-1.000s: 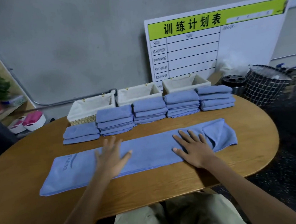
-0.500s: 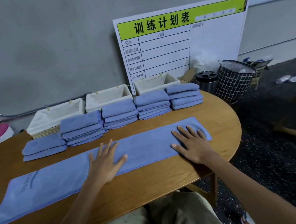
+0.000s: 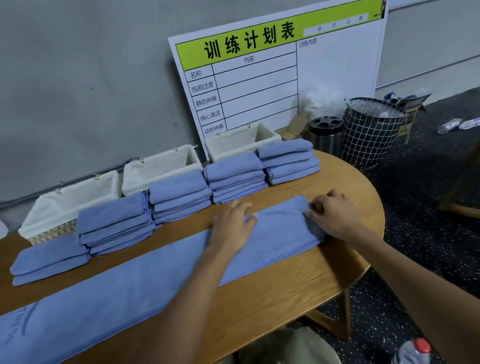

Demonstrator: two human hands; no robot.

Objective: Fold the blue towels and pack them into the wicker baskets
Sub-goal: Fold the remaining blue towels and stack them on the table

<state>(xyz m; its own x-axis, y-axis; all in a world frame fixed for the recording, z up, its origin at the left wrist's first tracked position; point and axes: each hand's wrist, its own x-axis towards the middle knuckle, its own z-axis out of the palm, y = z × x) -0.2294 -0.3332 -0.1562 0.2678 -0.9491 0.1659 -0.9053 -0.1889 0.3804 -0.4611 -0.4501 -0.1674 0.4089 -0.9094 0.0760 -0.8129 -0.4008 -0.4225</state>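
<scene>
A bare strip of wooden table (image 3: 179, 228) runs between the long blue towel (image 3: 127, 297) and five folded towel stacks (image 3: 178, 196), which wall off the three wicker baskets (image 3: 158, 166) behind; the near table edge lies open.

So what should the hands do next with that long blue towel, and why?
Probably lift the towel's right end and fold it over toward the left. The right hand already pinches that end of the long blue towel, while the left hand rests on the cloth a little further along, ready to hold it down. The towel lies in a long strip, too long for the wicker baskets.
</scene>
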